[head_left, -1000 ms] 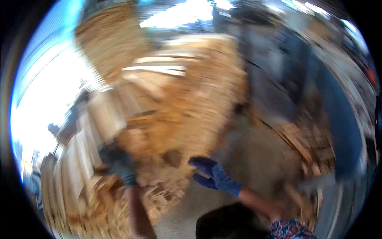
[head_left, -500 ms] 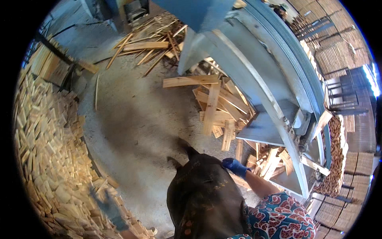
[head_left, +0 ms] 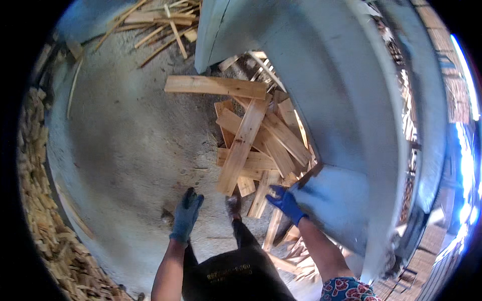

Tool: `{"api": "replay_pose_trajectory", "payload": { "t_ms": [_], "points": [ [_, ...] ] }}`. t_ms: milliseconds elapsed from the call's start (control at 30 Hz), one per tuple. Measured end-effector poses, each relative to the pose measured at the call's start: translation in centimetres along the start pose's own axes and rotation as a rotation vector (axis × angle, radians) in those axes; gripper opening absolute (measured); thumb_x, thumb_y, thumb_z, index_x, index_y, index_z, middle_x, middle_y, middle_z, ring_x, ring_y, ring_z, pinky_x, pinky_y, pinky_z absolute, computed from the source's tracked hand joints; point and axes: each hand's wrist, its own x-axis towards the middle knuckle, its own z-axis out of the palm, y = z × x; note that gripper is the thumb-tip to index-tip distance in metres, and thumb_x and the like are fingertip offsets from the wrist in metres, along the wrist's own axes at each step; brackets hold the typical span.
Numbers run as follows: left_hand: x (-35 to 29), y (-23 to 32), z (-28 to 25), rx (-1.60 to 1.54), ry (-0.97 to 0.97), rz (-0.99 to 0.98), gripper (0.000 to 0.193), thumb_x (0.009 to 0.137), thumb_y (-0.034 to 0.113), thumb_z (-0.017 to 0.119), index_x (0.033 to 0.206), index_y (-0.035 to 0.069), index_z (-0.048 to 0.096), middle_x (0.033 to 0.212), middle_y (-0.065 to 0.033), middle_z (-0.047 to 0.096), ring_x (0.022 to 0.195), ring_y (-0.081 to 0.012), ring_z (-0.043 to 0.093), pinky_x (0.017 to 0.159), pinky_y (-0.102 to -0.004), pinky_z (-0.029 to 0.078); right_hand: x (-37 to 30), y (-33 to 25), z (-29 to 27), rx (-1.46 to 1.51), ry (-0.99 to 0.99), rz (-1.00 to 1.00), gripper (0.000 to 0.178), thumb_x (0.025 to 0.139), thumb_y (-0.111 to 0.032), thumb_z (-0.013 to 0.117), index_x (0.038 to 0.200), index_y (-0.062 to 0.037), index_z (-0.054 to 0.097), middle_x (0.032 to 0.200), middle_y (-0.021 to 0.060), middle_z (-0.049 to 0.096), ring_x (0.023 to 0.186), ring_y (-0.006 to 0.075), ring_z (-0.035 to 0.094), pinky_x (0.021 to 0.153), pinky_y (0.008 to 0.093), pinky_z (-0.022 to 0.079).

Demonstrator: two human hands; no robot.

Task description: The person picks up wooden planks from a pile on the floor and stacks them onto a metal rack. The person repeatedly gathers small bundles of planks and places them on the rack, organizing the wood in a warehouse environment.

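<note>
My left hand [head_left: 187, 215], in a blue-grey glove with dark fingertips, hangs over the concrete floor to the left of my shoe [head_left: 233, 206]. Its fingers stretch forward and hold nothing. Over the near end of a heap of loose wooden boards is my right hand [head_left: 285, 202], in a brighter blue glove, its fingers apart and empty. One long board [head_left: 244, 145] slants across the top of the heap, close to that hand. Another board [head_left: 216, 87] lies crosswise at the far end. A shorter board [head_left: 263, 194] sits just left of my right fingers.
A large blue-grey metal machine panel [head_left: 331, 100] rises along the right side of the heap. Thin offcut strips [head_left: 160, 30] are scattered on the floor at the far left. A big pile of wood pieces [head_left: 37, 200] lines the left edge. Stacked wood stands at the far right.
I have moved closer to the board heap and the machine panel. Both hands now reach forward; the right has come over the near boards, and the left has swung in from the lower left.
</note>
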Motion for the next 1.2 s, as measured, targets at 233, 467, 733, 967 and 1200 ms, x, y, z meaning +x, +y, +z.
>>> {"api": "replay_pose_trajectory", "payload": {
  "t_ms": [233,467,733,967,1200],
  "points": [
    [12.8,-13.8,5.2,0.537,0.159,0.113,0.073,0.078,0.029,0.070,0.132,-0.007,0.036,0.133,-0.0229,0.044,0.123,-0.0270,0.044,0.102,-0.0329,0.034,19.6,-2.4,-2.4,-0.407,0.172,-0.507,0.059,0.074,-0.027,0.073,0.121,-0.0015,0.050,0.117,0.0204,0.055,0.107,0.0329,0.054,0.093,0.0383,0.043],
    [13.3,-14.5,7.7,0.649,0.045,0.096,0.067,0.072,0.039,0.072,0.121,-0.002,0.051,0.111,-0.0203,0.060,0.106,-0.0317,0.057,0.091,-0.0380,0.044,39.5,-8.4,-3.9,-1.038,0.211,-0.673,0.088,0.058,-0.051,0.074,0.129,-0.0082,0.043,0.125,0.0197,0.049,0.113,0.0347,0.050,0.095,0.0428,0.041],
    [14.5,-13.5,7.1,0.562,-0.045,0.114,0.052,0.074,0.036,0.069,0.112,0.003,0.055,0.088,-0.0172,0.066,0.081,-0.0296,0.066,0.071,-0.0382,0.050,38.7,-8.8,-2.8,-0.964,0.169,-0.618,0.082,0.061,-0.053,0.073,0.126,-0.0101,0.048,0.102,0.0167,0.062,0.090,0.0320,0.061,0.077,0.0411,0.049],
    [11.4,-15.0,12.4,0.289,-0.175,-0.143,0.040,0.080,0.031,0.067,0.107,0.003,0.057,0.074,-0.0072,0.063,0.061,-0.0154,0.059,0.057,-0.0301,0.047,19.2,0.3,-6.3,-0.904,0.203,-0.477,0.086,0.061,-0.042,0.077,0.132,-0.0073,0.042,0.120,0.0143,0.052,0.107,0.0315,0.050,0.094,0.0436,0.037],
    [12.7,-18.2,17.1,-0.090,-0.249,-0.358,0.039,0.091,0.026,0.055,0.122,0.004,0.050,0.104,-0.0088,0.061,0.093,-0.0120,0.057,0.078,-0.0266,0.047,13.9,6.9,-12.5,-0.294,0.143,-0.033,0.068,0.079,-0.028,0.069,0.134,-0.0038,0.037,0.136,0.0131,0.040,0.122,0.0283,0.042,0.105,0.0370,0.030]
  ]
}}
